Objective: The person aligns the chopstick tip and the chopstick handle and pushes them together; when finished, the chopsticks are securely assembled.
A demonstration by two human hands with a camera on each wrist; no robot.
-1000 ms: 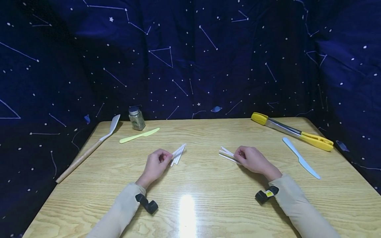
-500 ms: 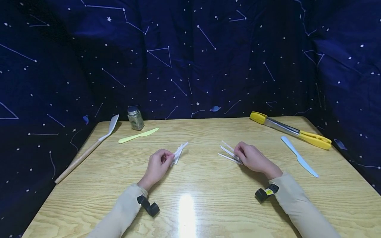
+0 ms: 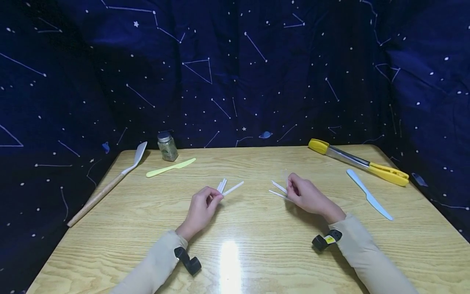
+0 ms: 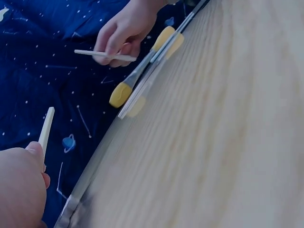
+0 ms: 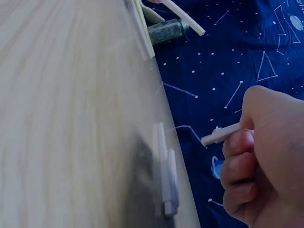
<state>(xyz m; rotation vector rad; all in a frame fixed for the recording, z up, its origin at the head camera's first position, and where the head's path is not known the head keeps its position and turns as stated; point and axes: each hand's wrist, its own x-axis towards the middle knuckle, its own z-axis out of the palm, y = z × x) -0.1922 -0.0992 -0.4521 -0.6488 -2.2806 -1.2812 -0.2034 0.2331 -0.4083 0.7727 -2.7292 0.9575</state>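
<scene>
My left hand (image 3: 202,206) pinches a slim white stick (image 3: 233,188) between thumb and fingertips, and its free end points up and to the right. Behind those fingers a few similar white sticks (image 3: 222,185) lie close together on the table. In the right wrist view, my right hand (image 5: 275,156) pinches another white stick (image 5: 221,134) between thumb and forefinger, the other fingers curled. That stick is blurred in the head view. Two more white sticks (image 3: 279,187) lie on the table beside the right hand (image 3: 310,196), partly hidden by it.
At the left lie a spatula (image 3: 106,191) with a wooden handle and a pale yellow knife (image 3: 171,168). A lidded glass jar (image 3: 168,148) stands behind them. Yellow tongs (image 3: 358,161) and a light blue knife (image 3: 369,194) lie at the right. A dark starry cloth (image 3: 235,81) hangs behind the table.
My left hand has moved right and slightly toward me, drawing one stick away from its bunch. My right hand has lifted one stick, now more upright, from beside the other two.
</scene>
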